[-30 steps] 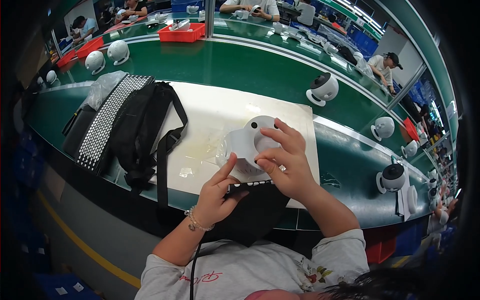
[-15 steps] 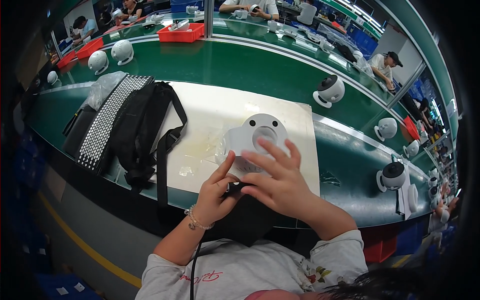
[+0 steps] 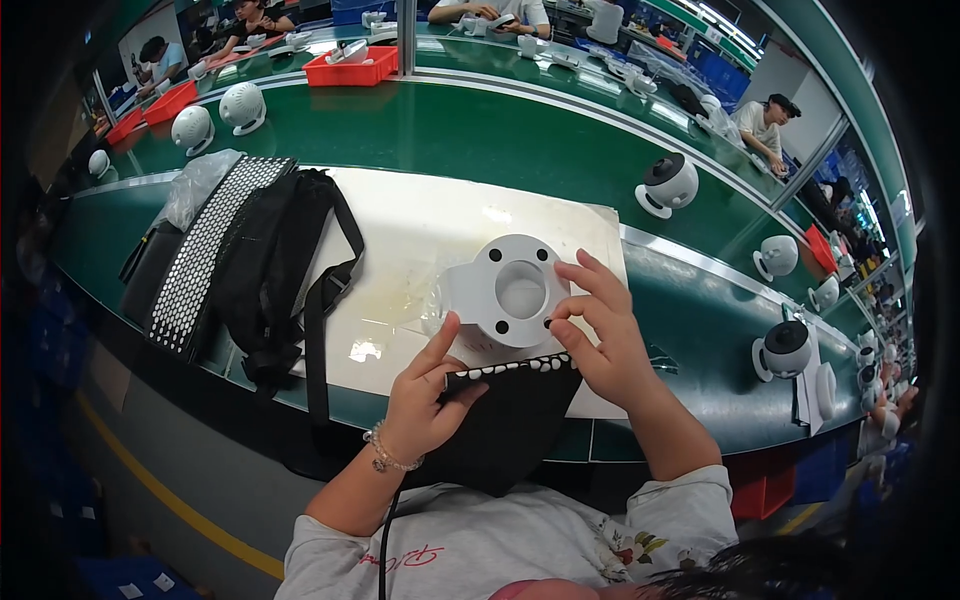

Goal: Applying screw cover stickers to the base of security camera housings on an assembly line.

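My left hand (image 3: 422,405) grips the corner of a black sheet (image 3: 505,425), its index finger extended beside a white housing. White dots (image 3: 510,367) line the sheet's upper edge, and the sheet hangs down toward my lap. The white round housing (image 3: 480,292) lies on the white board, with a recess in its middle and black round pads (image 3: 495,256) around its rim. My right hand (image 3: 605,325) is at the housing's right side. Its thumb and index finger close on a black pad at the lower right of the rim; the other fingers are spread.
On the left lie a black strap bag (image 3: 275,260), a white-dotted sheet (image 3: 215,255) and clear plastic (image 3: 200,190). White round devices (image 3: 667,185) stand along the green bench. A red bin (image 3: 352,68) sits at the back, where several people work.
My right hand has moved from the sheet's edge up and right to the housing's rim. More of the rim's pads show. The sheet's dotted edge has come into view, and the housing looks slightly turned.
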Available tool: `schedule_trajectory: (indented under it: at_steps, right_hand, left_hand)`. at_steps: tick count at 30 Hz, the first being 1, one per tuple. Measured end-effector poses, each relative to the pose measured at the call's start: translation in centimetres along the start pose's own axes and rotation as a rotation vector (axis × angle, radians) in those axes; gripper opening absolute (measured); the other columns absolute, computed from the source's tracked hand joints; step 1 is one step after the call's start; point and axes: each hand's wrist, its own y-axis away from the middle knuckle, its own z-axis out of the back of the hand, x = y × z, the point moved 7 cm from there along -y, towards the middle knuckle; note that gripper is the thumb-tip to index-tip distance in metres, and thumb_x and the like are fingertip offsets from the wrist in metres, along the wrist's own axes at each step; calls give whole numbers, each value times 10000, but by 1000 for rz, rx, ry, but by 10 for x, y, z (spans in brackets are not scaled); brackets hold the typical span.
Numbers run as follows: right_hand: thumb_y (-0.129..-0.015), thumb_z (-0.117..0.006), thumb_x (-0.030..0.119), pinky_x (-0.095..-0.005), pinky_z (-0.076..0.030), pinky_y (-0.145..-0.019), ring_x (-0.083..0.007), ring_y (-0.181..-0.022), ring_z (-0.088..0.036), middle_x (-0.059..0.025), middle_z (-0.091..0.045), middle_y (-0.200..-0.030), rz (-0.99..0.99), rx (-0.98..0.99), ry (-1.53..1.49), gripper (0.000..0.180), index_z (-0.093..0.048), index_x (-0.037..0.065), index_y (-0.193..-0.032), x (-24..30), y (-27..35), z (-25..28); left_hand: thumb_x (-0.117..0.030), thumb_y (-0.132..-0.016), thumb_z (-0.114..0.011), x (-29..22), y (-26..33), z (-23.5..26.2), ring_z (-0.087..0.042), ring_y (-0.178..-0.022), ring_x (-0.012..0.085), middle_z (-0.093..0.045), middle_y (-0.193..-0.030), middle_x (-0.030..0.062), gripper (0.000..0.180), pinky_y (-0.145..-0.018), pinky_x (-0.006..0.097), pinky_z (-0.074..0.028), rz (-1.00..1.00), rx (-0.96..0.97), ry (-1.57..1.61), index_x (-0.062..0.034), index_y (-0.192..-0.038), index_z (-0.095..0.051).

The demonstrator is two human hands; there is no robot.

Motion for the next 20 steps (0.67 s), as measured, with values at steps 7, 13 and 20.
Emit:
schedule_trajectory:
  at_steps: [7,13,20]
  right_hand:
    - [-756,-610,184,-436,-211,-985,-276,-1070,-478,-61,-578,-1043,295,1,643,180,-614,72,-897,46,13,4]
    - [-773,-623,219,-291,-403,-771,-146,-770,-513,-45,-568,-869,-656,126,-868,352,-525,22,-1048,-59,4,-25]
    - [-777,-622,257,-246,-440,-737,-138,-813,-562,-48,-590,-905,-594,131,-1094,364,-540,12,-1033,-94,-34,-23]
  left_hand:
    - [44,-634,-672,-1,-1,3,-597,-687,175,-371,-1327,195,171,-624,255,-476,-26,-10,-49,44,-749,-545]
    - [57,-622,-672,3,0,-2,-606,-720,187,-349,-1337,209,181,-645,260,-481,-44,24,51,30,-746,-542]
    - [13,-620,-705,17,15,11,-622,-834,246,-363,-1338,182,233,-749,313,-490,-98,56,70,-4,-792,-550]
